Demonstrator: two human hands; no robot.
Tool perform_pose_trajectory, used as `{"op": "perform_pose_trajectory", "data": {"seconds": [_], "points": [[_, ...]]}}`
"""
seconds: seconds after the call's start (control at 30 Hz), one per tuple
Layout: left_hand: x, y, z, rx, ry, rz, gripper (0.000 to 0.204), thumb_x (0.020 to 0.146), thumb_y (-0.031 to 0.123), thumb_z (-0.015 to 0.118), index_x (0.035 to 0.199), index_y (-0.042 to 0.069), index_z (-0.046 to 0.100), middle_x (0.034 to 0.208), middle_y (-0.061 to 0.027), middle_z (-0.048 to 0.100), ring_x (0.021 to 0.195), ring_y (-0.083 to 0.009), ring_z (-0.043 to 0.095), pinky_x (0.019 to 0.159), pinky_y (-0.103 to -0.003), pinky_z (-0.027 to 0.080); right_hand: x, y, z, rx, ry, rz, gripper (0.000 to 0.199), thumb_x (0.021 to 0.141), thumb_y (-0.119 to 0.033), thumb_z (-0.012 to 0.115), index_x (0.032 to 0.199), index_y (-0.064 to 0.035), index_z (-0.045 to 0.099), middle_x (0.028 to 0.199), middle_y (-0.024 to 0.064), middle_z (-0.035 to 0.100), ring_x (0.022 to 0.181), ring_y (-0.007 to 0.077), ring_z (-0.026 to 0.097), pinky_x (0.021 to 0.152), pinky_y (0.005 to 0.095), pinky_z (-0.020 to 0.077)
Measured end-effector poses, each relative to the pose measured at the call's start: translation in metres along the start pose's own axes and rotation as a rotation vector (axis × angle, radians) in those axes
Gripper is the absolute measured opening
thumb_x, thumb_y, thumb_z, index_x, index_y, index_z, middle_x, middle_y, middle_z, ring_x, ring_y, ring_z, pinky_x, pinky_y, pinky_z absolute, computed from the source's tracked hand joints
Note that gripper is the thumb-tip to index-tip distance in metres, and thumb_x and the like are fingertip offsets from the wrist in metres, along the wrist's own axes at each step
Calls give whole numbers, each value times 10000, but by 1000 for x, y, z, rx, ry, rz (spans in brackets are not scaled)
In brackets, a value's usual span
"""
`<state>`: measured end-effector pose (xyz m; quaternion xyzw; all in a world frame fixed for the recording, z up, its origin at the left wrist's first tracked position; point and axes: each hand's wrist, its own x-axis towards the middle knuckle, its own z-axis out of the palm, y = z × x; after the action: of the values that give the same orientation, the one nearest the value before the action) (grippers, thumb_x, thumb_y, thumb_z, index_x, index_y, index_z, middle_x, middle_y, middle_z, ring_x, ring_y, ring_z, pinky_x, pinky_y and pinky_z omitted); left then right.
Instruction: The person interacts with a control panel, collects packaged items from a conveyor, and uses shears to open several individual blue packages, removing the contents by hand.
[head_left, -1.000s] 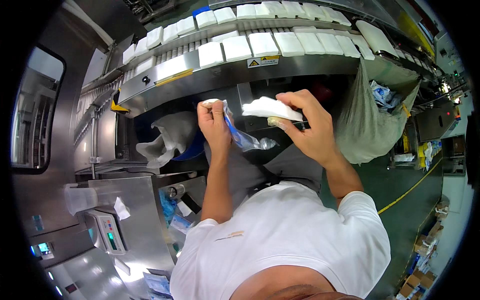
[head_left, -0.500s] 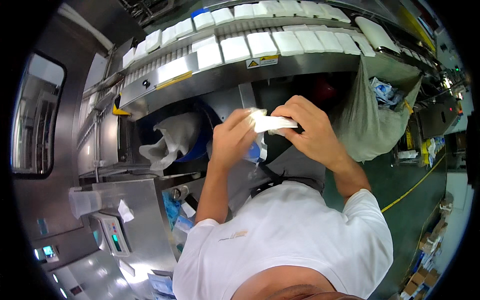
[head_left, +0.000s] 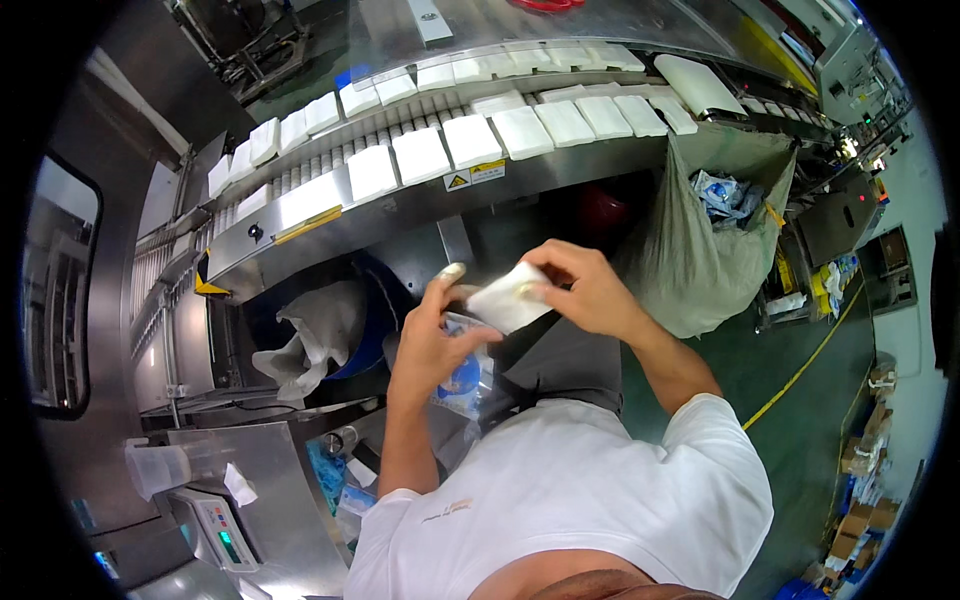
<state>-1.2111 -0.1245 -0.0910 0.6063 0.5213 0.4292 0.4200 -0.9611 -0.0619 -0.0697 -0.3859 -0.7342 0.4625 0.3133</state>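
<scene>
The right grip point(head_left: 588, 290) is closed on a white cloth point(head_left: 505, 302), which is tilted, just to its left. The left grip point(head_left: 424, 342) has thumb and fingers apart near this cloth; a clear bag point(head_left: 463, 380) hangs below it, and whether it pinches the bag, I cannot tell. Beyond both grips is a conveyor point(head_left: 560, 170); right of the right grip, a sack point(head_left: 680, 255).

Held pad point(head_left: 510, 300) appears matt and paper- or cloth-like, the bag point(head_left: 463, 384) glossy clear plastic, the far conveyor's front panel point(head_left: 395, 212) smooth metal with soft sheen, the sack point(head_left: 688, 275) at right dull, creased cloth, and the near-left bench point(head_left: 285, 480) smooth, shiny metal.
</scene>
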Motion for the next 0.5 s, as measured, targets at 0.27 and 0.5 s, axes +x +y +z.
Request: {"op": "perform_pose_trajectory", "data": {"seconds": [0.27, 0.5], "points": [[7, -17, 22, -480, 22, -200, 443, 841, 68, 809, 1249, 0, 651, 1005, -42, 697, 890, -96, 636, 791, -256, 512, 12, 35, 3, 528, 68, 132, 251, 967, -20, 686, 1208, 28, 634, 1100, 64, 699, 1013, 121, 674, 905, 282, 551], [9, -22, 16, -466, 69, -193, 327, 873, 72, 807, 1168, -1, 687, 960, -41, 702, 842, -95, 649, 761, -230, 512, 21, 37, 6, 510, -31, 200, 264, 963, -35, 664, 1219, 22, 635, 1071, 82, 713, 976, 110, 661, 858, 288, 545]]}}
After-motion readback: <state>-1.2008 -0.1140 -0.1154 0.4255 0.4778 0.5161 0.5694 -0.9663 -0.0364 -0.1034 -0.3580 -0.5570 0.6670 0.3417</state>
